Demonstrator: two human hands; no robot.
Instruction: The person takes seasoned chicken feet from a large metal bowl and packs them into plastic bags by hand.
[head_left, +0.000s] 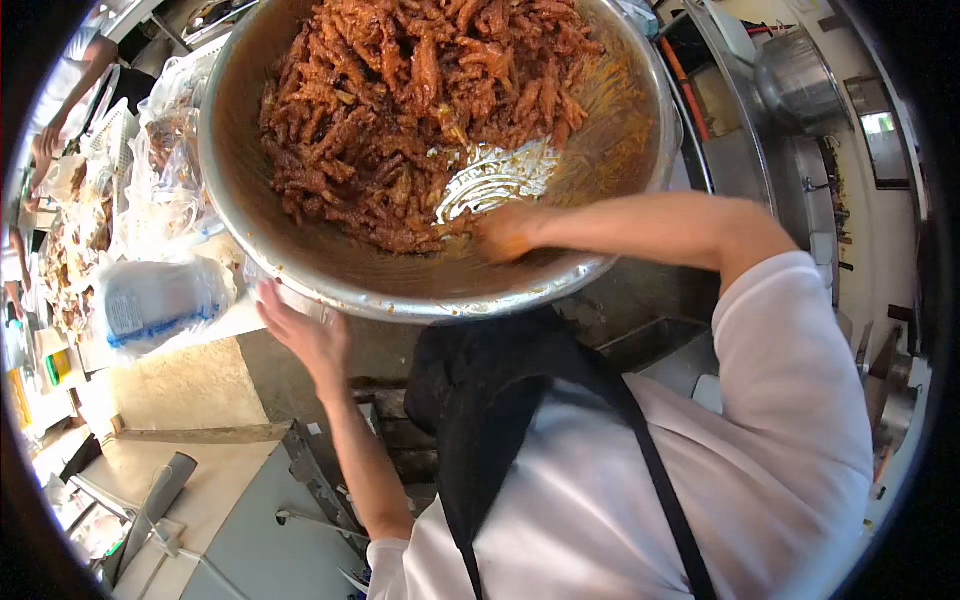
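Note:
A large metal bowl point(640, 100) fills the top of the head view. Inside it lies a heap of chicken feet point(400, 110) coated in dark red-brown sauce, with a shiny bare patch of the bottom showing. My right hand point(510, 232) is down in the bowl at the near edge of the heap, its fingers smeared by motion and stained orange. Whether it grips any chicken feet cannot be made out. My left hand point(312, 338) is outside, against the bowl's near-left rim, with its fingers stretched out and partly apart.
Left of the bowl, a clear plastic-wrapped package point(162, 298) and plastic bags point(170, 190) sit on a counter. Other people's arms point(75, 105) show at far left. A metal pot point(800, 80) and a sink area are on the right. A grey cabinet point(260, 510) stands lower left.

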